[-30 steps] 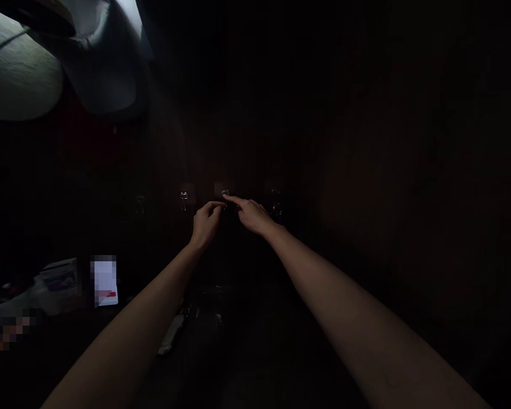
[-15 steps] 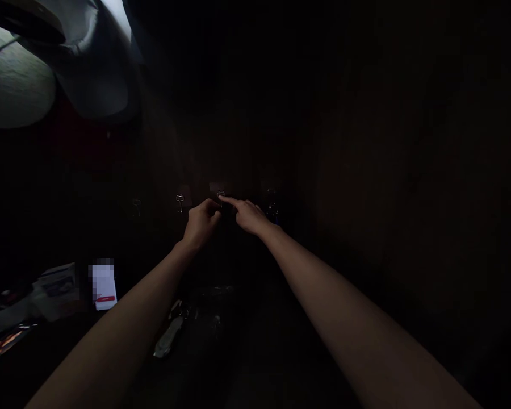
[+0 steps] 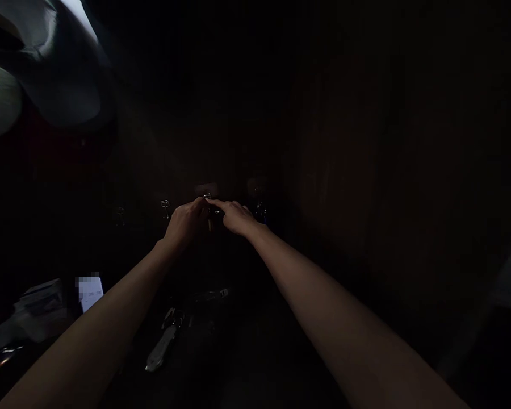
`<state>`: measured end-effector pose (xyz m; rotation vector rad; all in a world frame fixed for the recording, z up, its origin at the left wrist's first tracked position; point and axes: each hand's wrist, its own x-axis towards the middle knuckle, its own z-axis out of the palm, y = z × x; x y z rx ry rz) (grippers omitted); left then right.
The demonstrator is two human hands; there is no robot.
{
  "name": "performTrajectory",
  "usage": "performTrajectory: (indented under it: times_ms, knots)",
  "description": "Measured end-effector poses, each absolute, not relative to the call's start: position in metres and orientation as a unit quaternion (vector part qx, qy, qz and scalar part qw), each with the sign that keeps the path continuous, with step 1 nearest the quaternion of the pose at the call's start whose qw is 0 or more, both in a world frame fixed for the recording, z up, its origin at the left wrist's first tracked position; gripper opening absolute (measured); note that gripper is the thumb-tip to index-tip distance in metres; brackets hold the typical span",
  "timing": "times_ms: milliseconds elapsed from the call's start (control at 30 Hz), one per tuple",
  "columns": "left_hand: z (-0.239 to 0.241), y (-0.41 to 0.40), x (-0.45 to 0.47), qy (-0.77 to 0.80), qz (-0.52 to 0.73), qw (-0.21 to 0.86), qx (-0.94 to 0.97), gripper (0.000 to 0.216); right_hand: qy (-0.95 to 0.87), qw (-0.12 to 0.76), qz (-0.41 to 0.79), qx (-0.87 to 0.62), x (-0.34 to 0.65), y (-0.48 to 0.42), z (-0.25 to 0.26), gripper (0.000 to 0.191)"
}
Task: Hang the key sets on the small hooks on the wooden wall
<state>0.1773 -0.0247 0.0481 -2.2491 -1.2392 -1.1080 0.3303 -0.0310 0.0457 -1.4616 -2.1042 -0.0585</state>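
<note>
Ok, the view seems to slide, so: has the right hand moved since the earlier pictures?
No: the right hand shifts left in view, but so does the small metal hook on the wall, and its index fingertip stays at that hook.

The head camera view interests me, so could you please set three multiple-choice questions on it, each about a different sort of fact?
1. What is the right hand's index finger nearest to? A. the card B. a small metal hook C. the silver object below
2. What colour is the card at lower left? A. white B. black C. green
3. How does the right forearm appear? A. sleeved B. gloved C. bare

1: B, the fingertip sits right by the hook.
2: A, its visible part shows white.
3: C, skin shows along it.
</note>
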Motion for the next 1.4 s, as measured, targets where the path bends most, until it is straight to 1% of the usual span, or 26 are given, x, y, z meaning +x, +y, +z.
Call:
performTrajectory:
  times_ms: [200,467,533,700,767,833,900,933,1000,1067,1133,1233,1300,1400]
  knots:
    - [0.051,-0.030,0.176,-0.427,-0.337,0.222,-0.809,0.022,-0.786,0.285,-0.014,-0.548,0.330,-0.031,0.045,0.073]
    - [0.034,-0.026,0.170,-0.412,-0.315,0.228,-0.824,0.021,-0.791,0.285,-0.003,-0.541,0.331,-0.034,0.047,0.071]
    - [0.025,-0.025,0.168,-0.419,-0.327,0.203,-0.822,0.020,-0.791,0.283,-0.002,-0.543,0.331,-0.034,0.047,0.071]
    - [-0.008,-0.028,0.159,-0.451,-0.434,0.083,-0.776,0.019,-0.791,0.282,0.003,-0.543,0.331,-0.034,0.047,0.073]
    - [-0.023,-0.031,0.155,-0.449,-0.407,0.020,-0.795,0.018,-0.791,0.281,0.003,-0.543,0.332,-0.035,0.047,0.074]
    - [-0.037,-0.036,0.151,-0.452,-0.326,-0.046,-0.829,0.022,-0.790,0.282,-0.001,-0.544,0.331,-0.036,0.047,0.074]
    - [-0.044,-0.039,0.147,-0.482,-0.279,-0.070,-0.828,0.028,-0.790,0.284,-0.005,-0.544,0.331,-0.037,0.047,0.074]
    - [-0.045,-0.039,0.145,-0.498,-0.289,-0.066,-0.815,0.029,-0.790,0.285,-0.007,-0.543,0.331,-0.038,0.047,0.074]
    - [-0.040,-0.036,0.146,-0.506,-0.365,-0.048,-0.780,0.027,-0.790,0.285,-0.012,-0.543,0.331,-0.037,0.046,0.074]
    - [-0.029,-0.028,0.153,-0.480,-0.455,-0.047,-0.748,0.027,-0.790,0.284,-0.019,-0.543,0.330,-0.036,0.046,0.074]
    - [-0.016,-0.019,0.166,-0.454,-0.509,-0.054,-0.729,0.031,-0.791,0.282,-0.023,-0.543,0.330,-0.034,0.045,0.072]
    - [-0.004,-0.010,0.189,-0.469,-0.531,-0.039,-0.704,0.033,-0.790,0.285,-0.024,-0.543,0.330,-0.031,0.043,0.068]
    - [-0.002,-0.008,0.200,-0.495,-0.540,-0.038,-0.680,0.030,-0.789,0.288,-0.025,-0.542,0.330,-0.030,0.043,0.066]
    - [-0.003,-0.011,0.205,-0.499,-0.564,-0.101,-0.650,0.026,-0.788,0.286,-0.029,-0.544,0.329,-0.030,0.043,0.068]
